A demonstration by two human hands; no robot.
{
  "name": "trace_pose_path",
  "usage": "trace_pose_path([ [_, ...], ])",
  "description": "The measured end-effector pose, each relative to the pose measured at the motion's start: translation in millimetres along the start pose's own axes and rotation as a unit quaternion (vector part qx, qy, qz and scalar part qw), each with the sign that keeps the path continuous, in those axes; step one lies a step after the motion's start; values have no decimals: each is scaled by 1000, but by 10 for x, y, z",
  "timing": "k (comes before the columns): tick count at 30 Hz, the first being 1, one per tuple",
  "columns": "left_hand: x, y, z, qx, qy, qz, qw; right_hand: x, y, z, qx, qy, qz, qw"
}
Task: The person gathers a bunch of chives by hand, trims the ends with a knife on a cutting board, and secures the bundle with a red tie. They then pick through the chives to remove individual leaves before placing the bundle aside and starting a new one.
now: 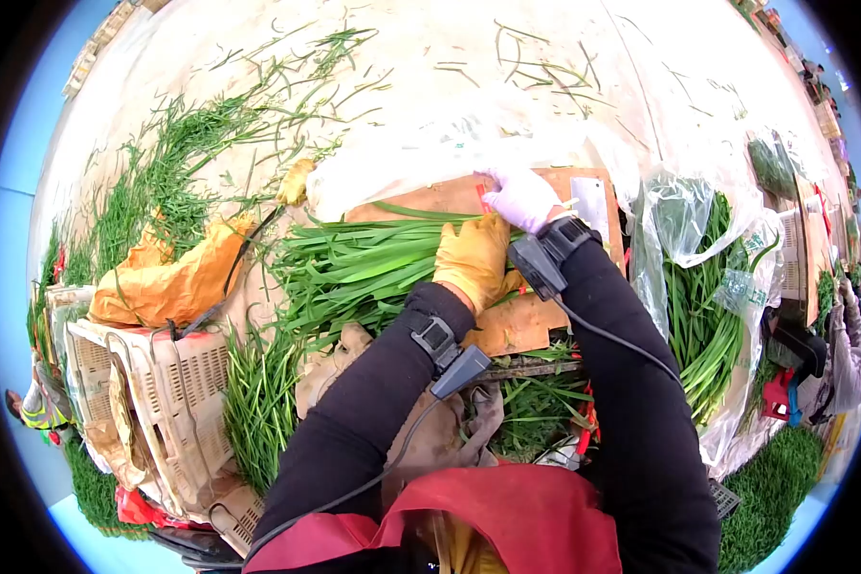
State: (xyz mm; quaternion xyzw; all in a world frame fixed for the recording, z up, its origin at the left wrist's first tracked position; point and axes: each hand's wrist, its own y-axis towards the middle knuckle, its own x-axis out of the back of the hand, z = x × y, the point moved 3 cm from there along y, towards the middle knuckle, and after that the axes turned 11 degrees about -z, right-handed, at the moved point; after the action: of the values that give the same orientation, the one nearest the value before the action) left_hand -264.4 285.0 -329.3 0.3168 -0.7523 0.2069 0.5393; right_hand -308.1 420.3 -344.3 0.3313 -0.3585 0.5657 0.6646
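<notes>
pressing on a bundle of long green leaves (354,258), the yellow-gloved left hand (474,258) has its fingers together, curled around the stalks. the bundle lies across a brown board (430,198). the pale-gloved right hand (521,196) rests just beyond it; whether its fingers grip anything cannot be told. a plastic bag of greens (708,287) stands at right.

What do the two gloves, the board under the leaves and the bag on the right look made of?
Left hand glove: yellow, matte, creased, probably rubber or coated fabric. Right hand glove: pale pink, thin and smooth, likely latex or nitrile. Board under the leaves: brown, dull, ragged edge, looks cardboard. Bag: clear glossy film, wrinkled, plastic.
</notes>
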Motion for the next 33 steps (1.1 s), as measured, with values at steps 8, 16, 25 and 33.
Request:
trace_pose_path([
  [8,18,-25,-22,19,-30,-2,999,123,-77,-397,-139,76,-9,987],
  [16,35,-117,-53,11,-30,-62,998,434,-788,68,-28,25,-152,988],
  [25,127,-80,-73,-19,2,-3,1000,356,-1188,212,17,72,-119,990],
  [33,251,18,-76,29,-62,92,993,420,-1443,93,-31,97,-125,987],
])
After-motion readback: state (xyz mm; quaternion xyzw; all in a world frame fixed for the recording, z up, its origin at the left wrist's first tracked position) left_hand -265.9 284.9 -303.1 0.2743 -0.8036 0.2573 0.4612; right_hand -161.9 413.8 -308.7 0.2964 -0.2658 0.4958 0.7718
